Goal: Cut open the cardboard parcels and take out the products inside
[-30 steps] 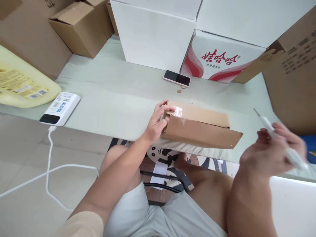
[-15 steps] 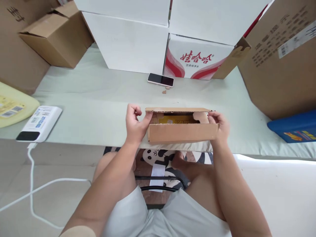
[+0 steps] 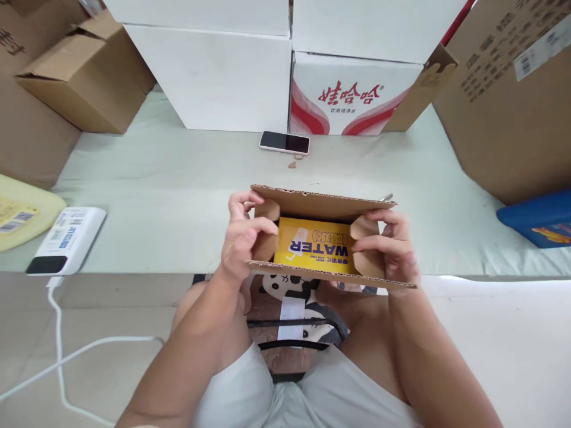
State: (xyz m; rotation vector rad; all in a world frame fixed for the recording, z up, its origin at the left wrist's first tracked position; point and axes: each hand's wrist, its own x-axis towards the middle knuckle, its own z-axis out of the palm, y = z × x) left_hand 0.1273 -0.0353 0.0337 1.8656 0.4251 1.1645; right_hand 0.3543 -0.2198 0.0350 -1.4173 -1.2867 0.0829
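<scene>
While both hands grip it by its ends, the cardboard box (image 3: pixel 321 204) sits at the near edge of the pale green surface (image 3: pixel 178 178), its long axis running left to right across the person and its open mouth facing up toward the head. The left hand (image 3: pixel 241 238) is closed around the left end, fingers curled over the end flap; the right hand (image 3: pixel 397 246) clasps the right end likewise. A slim metallic tip (image 3: pixel 387 197) pokes out near the right fingers; whether that hand holds it cannot be told. Inside lies a bright yellow package (image 3: pixel 314 245), printed upside down to the viewer: "WATER" in bold dark blue, "(喝水)" in outlined characters, and small lettering including "BUSY FOR YOU". The box is plain brown, with ragged corrugated edges on its long flaps and rounded end flaps. Beyond it, a dark-screened phone (image 3: pixel 284 142) lies before a white carton (image 3: pixel 352 95) marked "娃哈哈" in red and "饮用纯净水" beneath.
</scene>
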